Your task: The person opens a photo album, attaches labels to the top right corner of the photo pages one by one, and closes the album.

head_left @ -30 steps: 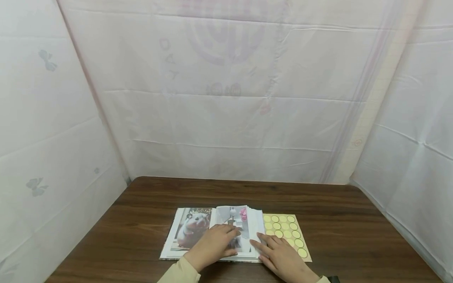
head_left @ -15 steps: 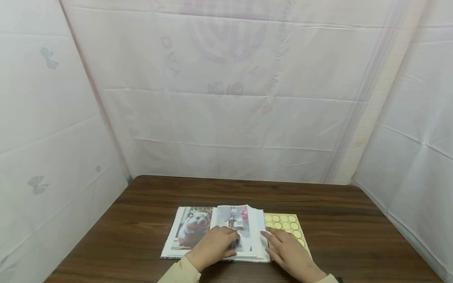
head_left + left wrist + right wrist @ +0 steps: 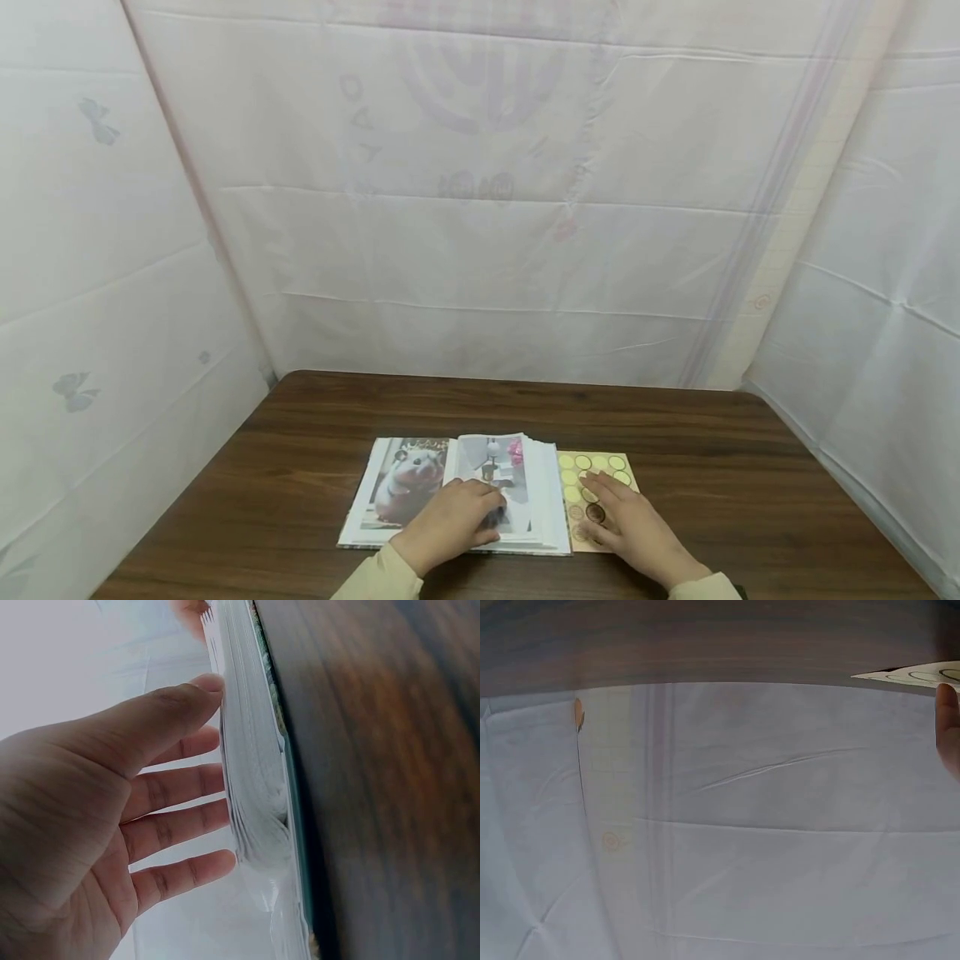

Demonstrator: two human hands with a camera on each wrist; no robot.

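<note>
An open photo album [image 3: 551, 508] lies on the brown table, showing a hamster picture [image 3: 412, 483] on its left page and another photo [image 3: 480, 454] on its right. My left hand [image 3: 450, 518] rests on the right-hand photo; in the left wrist view the fingertips of the left hand [image 3: 112, 780] touch the top page of the thick album [image 3: 255, 750]. A yellow sheet of round stickers [image 3: 572, 480] sits along the album's right side. Over that sheet my right hand [image 3: 636, 529] is spread, its fingertips on the stickers; a finger [image 3: 949, 727] appears in the right wrist view.
The dark wood table [image 3: 315, 425] extends around the album and sheet. Pale cloth hangs as a back wall [image 3: 480, 258] behind it, with side walls of cloth [image 3: 97, 275] at left and right.
My right hand has slid rightward from the album's right edge onto the sticker sheet. The left hand stays on the photo, its fingers shifted slightly.
</note>
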